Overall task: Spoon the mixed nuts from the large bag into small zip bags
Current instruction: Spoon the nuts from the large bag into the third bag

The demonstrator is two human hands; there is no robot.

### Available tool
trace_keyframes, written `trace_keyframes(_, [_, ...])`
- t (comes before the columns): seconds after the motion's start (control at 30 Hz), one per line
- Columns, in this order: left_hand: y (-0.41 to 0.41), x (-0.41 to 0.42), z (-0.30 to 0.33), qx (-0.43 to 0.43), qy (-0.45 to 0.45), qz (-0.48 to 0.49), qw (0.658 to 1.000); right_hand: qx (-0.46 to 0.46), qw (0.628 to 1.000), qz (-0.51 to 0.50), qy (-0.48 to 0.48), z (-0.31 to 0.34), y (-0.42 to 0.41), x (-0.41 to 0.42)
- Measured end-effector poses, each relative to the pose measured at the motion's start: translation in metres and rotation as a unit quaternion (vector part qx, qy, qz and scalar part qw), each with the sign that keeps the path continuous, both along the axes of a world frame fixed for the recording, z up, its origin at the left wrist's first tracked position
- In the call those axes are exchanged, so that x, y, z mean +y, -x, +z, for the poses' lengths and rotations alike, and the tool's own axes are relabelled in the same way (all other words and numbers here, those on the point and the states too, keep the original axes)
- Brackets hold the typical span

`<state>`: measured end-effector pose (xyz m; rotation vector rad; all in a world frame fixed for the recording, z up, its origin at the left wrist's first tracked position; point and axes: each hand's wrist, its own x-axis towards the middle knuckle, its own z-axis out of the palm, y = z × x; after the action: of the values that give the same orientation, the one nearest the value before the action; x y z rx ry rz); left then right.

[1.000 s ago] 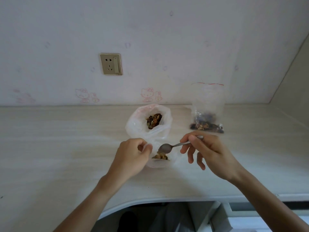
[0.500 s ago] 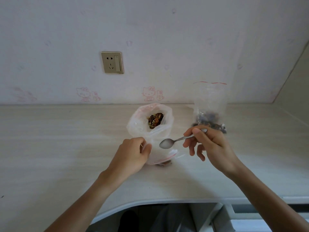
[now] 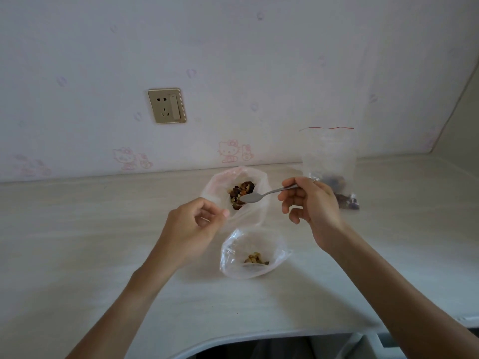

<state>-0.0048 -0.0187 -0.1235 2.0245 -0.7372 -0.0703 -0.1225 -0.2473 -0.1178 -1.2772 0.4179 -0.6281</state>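
Two bare forearms reach in from the bottom edge over a pale wood-grain counter point(image 3: 77, 242) that runs back to a pinkish wall point(image 3: 233, 60) printed with faint cartoon cats. On that wall, left of centre, sits a gold-coloured power socket point(image 3: 167, 105).

Of the loose things, the tall zip bag point(image 3: 328, 156) is the biggest: it stands upright at the back right, close to the wall, its red-lined top closed flat and dark nuts settled at its base, partly hidden behind the right hand. Next comes the large bag point(image 3: 259, 208), standing open-mouthed at the middle of the counter, with the mixed nuts point(image 3: 239, 193) visible down inside it. Just in front of it, nearer the person, the small zip bag point(image 3: 233, 255) lies slumped with its mouth open and a small heap of nuts point(image 3: 256, 258) at the bottom; no hand touches it.

The left hand point(image 3: 193, 229) has its fingers curled, thumb and forefinger pinching the near rim of the large bag. The right hand point(image 3: 312, 203) pinches the handle of a metal spoon point(image 3: 261, 195) between thumb and forefinger, the other fingers loosely bent below. The spoon's bowl is over the large bag's mouth, right at the nuts; whether it is touching them I cannot tell.
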Motion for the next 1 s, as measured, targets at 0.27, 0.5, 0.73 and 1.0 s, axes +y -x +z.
trace_keyframes(0.27, [-0.035, -0.034, 0.014, -0.157, 0.078, 0.070, 0.982, 0.049, 0.981, -0.042, 0.185, -0.009, -0.047, -0.002])
trace_keyframes(0.5, [-0.073, -0.065, 0.010, -0.119, -0.099, 0.068, 0.986, 0.068, 0.914, -0.084, 0.392, -0.032, -0.049, -0.006])
trace_keyframes(0.73, [-0.096, -0.098, 0.002, -0.054, -0.188, 0.052, 0.979, 0.054, 0.874, -0.082, 0.476, -0.026, -0.048, -0.005])
trace_keyframes(1.0, [-0.096, -0.101, -0.026, -0.050, -0.042, -0.011, 0.998, 0.054, 0.875, -0.126, 0.465, -0.027, -0.056, -0.006])
